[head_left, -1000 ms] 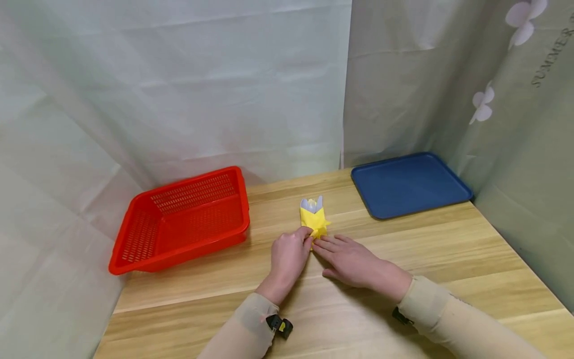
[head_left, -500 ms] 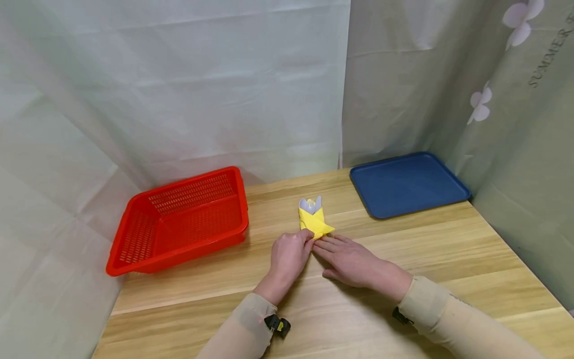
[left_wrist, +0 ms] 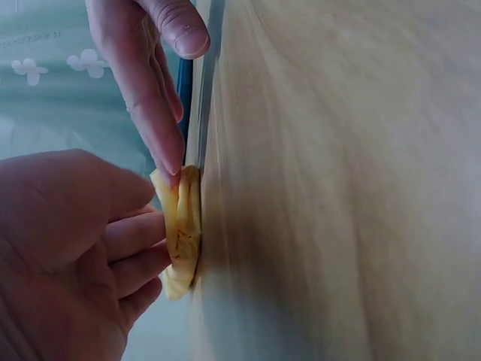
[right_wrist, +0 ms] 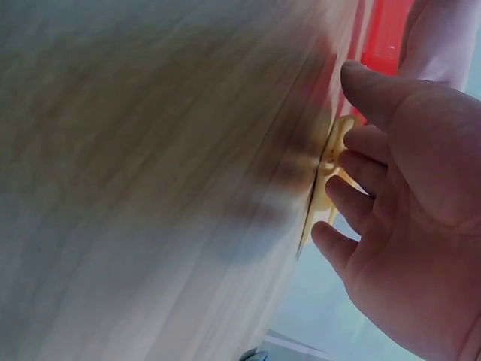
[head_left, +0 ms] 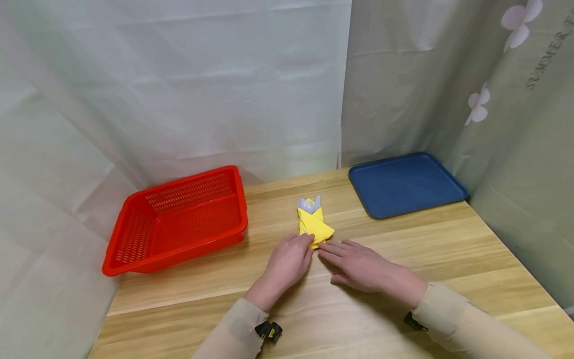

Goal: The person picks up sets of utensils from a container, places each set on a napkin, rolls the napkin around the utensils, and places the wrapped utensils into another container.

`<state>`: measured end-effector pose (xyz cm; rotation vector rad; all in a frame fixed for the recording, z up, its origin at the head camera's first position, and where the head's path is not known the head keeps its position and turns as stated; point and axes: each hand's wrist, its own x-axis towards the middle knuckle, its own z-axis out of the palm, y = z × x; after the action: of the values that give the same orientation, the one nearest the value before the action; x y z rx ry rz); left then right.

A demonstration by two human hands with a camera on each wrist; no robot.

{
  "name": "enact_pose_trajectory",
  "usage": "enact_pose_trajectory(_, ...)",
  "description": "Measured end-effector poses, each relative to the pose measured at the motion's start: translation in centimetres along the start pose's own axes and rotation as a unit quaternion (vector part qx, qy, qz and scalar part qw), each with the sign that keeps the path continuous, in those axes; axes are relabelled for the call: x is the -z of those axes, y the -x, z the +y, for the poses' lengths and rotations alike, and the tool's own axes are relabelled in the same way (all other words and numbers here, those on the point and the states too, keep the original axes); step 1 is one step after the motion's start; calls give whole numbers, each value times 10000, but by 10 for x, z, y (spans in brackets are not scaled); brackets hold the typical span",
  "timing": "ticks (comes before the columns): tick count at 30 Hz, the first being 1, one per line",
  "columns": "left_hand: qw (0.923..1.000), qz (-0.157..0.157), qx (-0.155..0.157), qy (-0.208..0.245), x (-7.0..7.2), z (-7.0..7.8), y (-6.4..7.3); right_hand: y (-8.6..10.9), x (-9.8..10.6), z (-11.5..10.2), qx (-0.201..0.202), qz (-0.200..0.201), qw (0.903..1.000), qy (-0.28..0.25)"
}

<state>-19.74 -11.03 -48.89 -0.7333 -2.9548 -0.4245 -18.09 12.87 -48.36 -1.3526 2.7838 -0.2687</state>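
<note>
A yellow napkin (head_left: 315, 227) is folded around pale plastic cutlery (head_left: 309, 205), whose upper ends, a fork and a knife among them, stick out at the far end. My left hand (head_left: 289, 257) rests its fingertips on the napkin's near left part; in the left wrist view the fingers lie against the yellow folds (left_wrist: 180, 233). My right hand (head_left: 360, 264) lies palm down with its fingers extended, the fingertips at the napkin's near right edge. In the right wrist view its fingers partly hide the napkin (right_wrist: 323, 197).
A red perforated plastic basket (head_left: 179, 219) stands at the left on the wooden table (head_left: 215, 304). At the back right lies a blue tray (head_left: 405, 184). Pale curtains (head_left: 215, 89) hang behind and along the sides.
The napkin's pointed flap, bunched under the left fingers a second ago, now lies flat across the front toward the right. The right hand has shifted slightly right and nearer.
</note>
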Motion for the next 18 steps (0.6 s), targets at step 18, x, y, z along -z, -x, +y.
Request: enact_pose_trajectory(18,9923,-1069,-460,-417,0,1,11,6,10,6,-312,598,9977,73)
